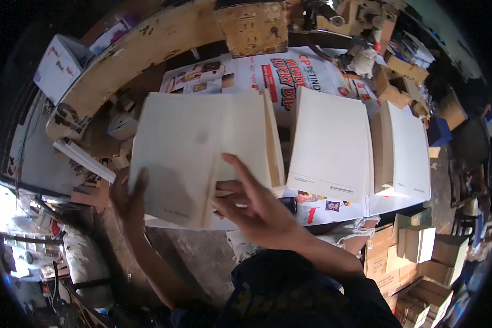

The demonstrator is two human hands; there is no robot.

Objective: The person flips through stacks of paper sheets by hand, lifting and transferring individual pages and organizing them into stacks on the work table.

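Observation:
A thin stack of cream paper sheets [175, 153] with small print near its bottom edge is tilted up off the table. My left hand [130, 194] grips its lower left side, thumb on top. My right hand [259, 210] is at the stack's lower right edge with its fingers apart; whether the fingertips touch the paper I cannot tell. Behind and partly under it lies a thicker paper pile [251, 123]. To the right stand another thick pile of printed cream sheets [331, 142] and a further pile [404, 147] with its brown side edge showing.
A printed banner [246, 71] covers the table under the piles. A worn wooden block [251, 27] stands at the back. Cardboard boxes [399, 87] crowd the back right, and more cartons [385, 254] sit at the lower right. A white box [60, 65] is at the upper left.

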